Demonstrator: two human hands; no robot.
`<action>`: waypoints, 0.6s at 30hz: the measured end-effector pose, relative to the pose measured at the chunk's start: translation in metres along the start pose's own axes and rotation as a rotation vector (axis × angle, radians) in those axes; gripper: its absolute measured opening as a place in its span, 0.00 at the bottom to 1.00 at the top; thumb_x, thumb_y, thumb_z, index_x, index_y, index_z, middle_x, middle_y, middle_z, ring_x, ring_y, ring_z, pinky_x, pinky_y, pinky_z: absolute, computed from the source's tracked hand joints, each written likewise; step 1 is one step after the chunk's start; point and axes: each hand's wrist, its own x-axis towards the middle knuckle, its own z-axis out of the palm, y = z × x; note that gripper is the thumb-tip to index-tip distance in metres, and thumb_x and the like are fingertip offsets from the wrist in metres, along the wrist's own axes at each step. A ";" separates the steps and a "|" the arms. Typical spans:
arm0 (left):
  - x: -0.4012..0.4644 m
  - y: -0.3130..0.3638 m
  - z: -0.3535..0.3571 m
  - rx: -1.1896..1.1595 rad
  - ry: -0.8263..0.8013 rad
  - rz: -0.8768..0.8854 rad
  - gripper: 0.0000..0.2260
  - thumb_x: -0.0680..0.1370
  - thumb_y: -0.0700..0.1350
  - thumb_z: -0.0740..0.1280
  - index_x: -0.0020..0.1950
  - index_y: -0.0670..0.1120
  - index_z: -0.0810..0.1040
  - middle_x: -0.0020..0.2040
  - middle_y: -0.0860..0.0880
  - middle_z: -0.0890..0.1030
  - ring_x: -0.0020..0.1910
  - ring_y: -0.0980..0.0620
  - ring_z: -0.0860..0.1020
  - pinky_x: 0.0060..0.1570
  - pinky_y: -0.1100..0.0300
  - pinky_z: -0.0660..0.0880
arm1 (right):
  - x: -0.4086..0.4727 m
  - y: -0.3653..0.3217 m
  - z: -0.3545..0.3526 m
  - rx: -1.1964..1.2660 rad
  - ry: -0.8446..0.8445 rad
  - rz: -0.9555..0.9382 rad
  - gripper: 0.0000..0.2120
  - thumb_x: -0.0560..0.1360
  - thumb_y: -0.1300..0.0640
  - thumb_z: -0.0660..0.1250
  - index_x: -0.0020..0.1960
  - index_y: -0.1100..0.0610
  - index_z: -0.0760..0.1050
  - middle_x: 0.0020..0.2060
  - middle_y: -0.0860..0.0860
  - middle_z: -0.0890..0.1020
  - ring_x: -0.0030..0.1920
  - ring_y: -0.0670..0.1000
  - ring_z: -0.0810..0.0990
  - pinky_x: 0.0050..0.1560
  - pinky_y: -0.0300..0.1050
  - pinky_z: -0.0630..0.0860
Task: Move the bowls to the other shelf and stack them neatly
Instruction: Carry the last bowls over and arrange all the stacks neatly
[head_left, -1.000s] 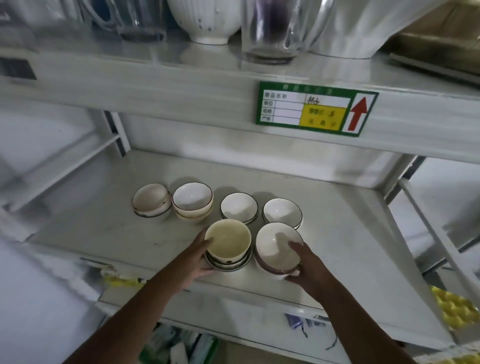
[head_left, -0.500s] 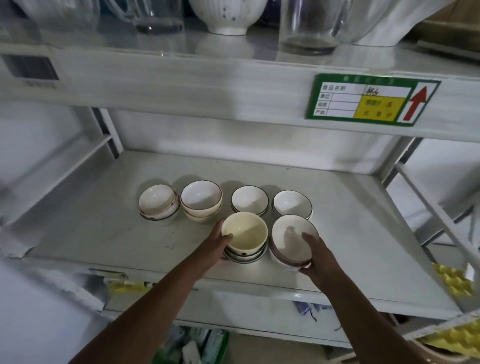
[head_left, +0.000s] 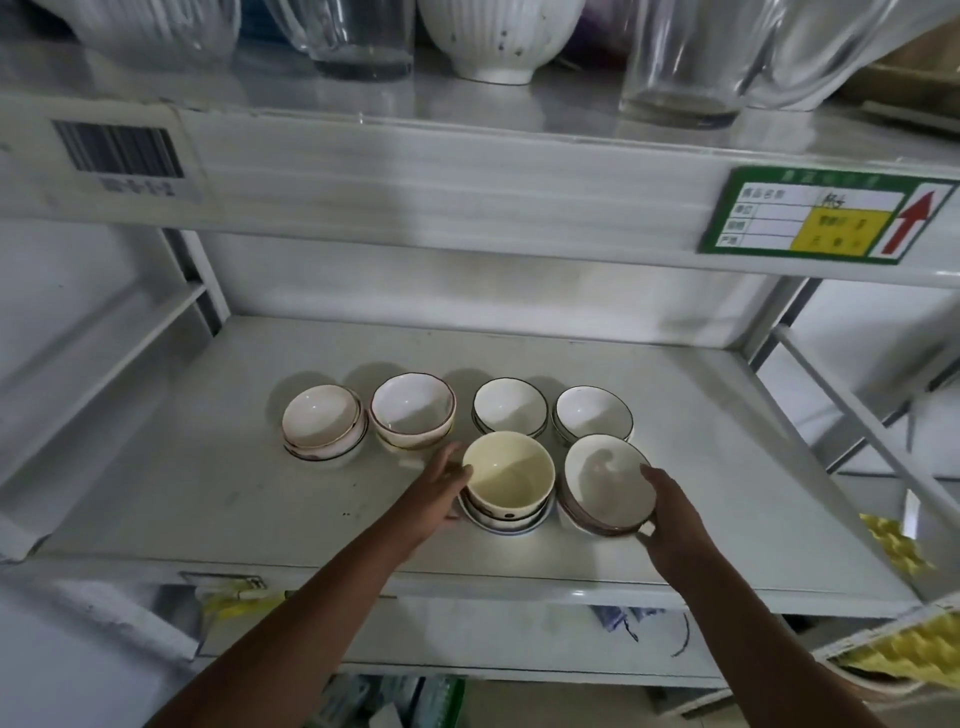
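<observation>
The white shelf (head_left: 270, 499) carries six bowl stacks in two rows, four behind, two in front. Front left is the cream bowl stack (head_left: 506, 483); front right, the brown-rimmed bowl stack (head_left: 605, 486), which leans toward the viewer. The left hand (head_left: 434, 496) rests against the cream stack's left side, fingers nearly straight, gripping nothing. The right hand (head_left: 670, 512) cups the leaning stack's right edge, fingers curled round its rim. Compared with a second ago both hands sit at the same stacks; only the viewpoint has shifted. Judgement: placement is finishing, straightening remains.
</observation>
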 end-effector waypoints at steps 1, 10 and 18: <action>0.000 0.001 -0.006 -0.008 0.041 0.003 0.15 0.80 0.51 0.63 0.67 0.57 0.68 0.60 0.54 0.74 0.61 0.50 0.75 0.58 0.44 0.76 | -0.001 -0.005 0.002 -0.059 0.043 -0.079 0.03 0.79 0.55 0.65 0.52 0.49 0.75 0.58 0.52 0.75 0.67 0.62 0.71 0.54 0.48 0.67; 0.009 0.014 -0.057 -0.230 0.346 -0.051 0.20 0.79 0.53 0.63 0.68 0.48 0.65 0.59 0.45 0.72 0.52 0.44 0.76 0.45 0.49 0.77 | -0.013 -0.083 0.117 -0.133 -0.191 -0.325 0.04 0.79 0.59 0.63 0.52 0.55 0.76 0.47 0.56 0.81 0.46 0.54 0.80 0.50 0.46 0.75; 0.019 0.013 -0.060 -0.281 0.358 -0.075 0.19 0.80 0.55 0.61 0.71 0.60 0.64 0.54 0.57 0.73 0.57 0.45 0.74 0.51 0.49 0.76 | -0.004 -0.055 0.238 -0.784 -0.393 -0.066 0.06 0.79 0.57 0.59 0.44 0.56 0.71 0.39 0.53 0.73 0.40 0.54 0.71 0.41 0.43 0.70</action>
